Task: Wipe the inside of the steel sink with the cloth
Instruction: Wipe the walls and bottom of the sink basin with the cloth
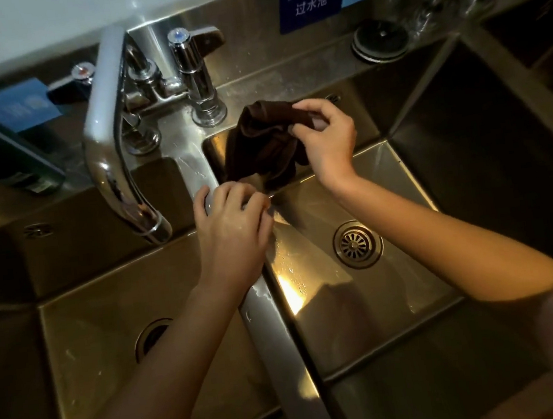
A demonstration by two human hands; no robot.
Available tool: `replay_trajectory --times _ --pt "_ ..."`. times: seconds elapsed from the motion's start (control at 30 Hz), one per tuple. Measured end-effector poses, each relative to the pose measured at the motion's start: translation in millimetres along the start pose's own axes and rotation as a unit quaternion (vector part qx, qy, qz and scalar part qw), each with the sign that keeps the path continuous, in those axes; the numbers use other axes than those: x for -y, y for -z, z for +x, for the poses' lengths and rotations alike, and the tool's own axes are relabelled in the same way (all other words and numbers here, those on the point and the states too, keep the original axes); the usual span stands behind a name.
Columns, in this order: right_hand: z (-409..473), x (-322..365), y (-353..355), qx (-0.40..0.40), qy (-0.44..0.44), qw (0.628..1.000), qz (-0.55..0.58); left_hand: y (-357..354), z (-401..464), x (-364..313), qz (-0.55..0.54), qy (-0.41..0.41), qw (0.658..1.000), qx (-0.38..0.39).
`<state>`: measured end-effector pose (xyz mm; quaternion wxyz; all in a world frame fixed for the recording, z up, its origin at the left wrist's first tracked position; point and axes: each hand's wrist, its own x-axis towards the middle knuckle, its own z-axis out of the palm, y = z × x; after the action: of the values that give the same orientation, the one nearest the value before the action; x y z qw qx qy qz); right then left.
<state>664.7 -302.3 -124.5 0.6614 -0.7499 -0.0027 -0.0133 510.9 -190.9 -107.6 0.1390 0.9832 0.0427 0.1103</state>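
Dangling over the back corner of the shiny steel sink basin [381, 176], the dark brown soft cloth [262, 142] hangs limp and bunched, so it looks light, floppy and likely damp: better gathered into a pad in the palm than pinched by an edge. The right hand [327, 138] has its fingertips closed on the cloth's upper fold, well above the round slotted drain [357, 244]. The left hand [232, 228] curls over the wet steel divider ridge [270, 317], thumb hooked on it, fingers close by the cloth's lower hem; whether they pinch it, I cannot tell.
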Motion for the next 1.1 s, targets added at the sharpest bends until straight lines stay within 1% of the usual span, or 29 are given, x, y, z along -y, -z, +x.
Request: replay_trajectory --times 0.1,0.2,0.3,0.43,0.57,0.67,0.73,0.9,0.97,1.03,1.1 --pt "0.9 -17.0 -0.6 -0.005 -0.005 1.000 -0.006 -1.3 -0.2 1.4 -0.001 -0.002 1.000 -0.004" --pt "3.8 -51.4 -8.4 -0.014 -0.026 0.999 -0.036 -2.4 -0.2 1.6 0.001 -0.001 1.000 -0.004" --pt "1.5 -94.7 -19.0 -0.005 -0.050 0.994 -0.098 -2.9 -0.9 2.4 0.002 -0.003 1.000 -0.008" --pt "-4.4 -142.1 -28.6 0.010 -0.081 0.978 -0.190 -2.9 -0.5 2.5 0.002 -0.001 1.000 -0.004" --pt "-0.3 -159.4 -24.8 0.030 -0.100 0.969 -0.222 -1.0 0.4 1.9 0.006 -0.001 1.000 0.003" --pt "4.1 -148.0 -20.4 0.023 -0.096 0.973 -0.208 0.4 0.7 0.8 0.012 0.000 1.000 0.009" --pt "6.3 -127.4 -16.3 0.019 -0.086 0.980 -0.178 0.9 0.5 -0.2 0.016 0.002 1.000 0.014" --pt "13.6 -50.8 4.1 -0.013 0.005 0.993 -0.114 0.5 0.7 -2.1 0.015 0.002 1.000 0.010" --pt "16.2 -20.9 11.4 -0.014 0.030 0.997 -0.075 0.1 1.0 -2.0 0.012 0.003 1.000 0.007" --pt "17.9 -3.1 15.4 -0.013 0.051 0.997 -0.048 -0.1 1.3 -1.9 0.010 0.004 1.000 0.005" --pt "16.4 -1.3 15.4 -0.016 0.062 0.997 -0.051 -0.5 1.1 -2.1 0.009 0.003 1.000 0.000"
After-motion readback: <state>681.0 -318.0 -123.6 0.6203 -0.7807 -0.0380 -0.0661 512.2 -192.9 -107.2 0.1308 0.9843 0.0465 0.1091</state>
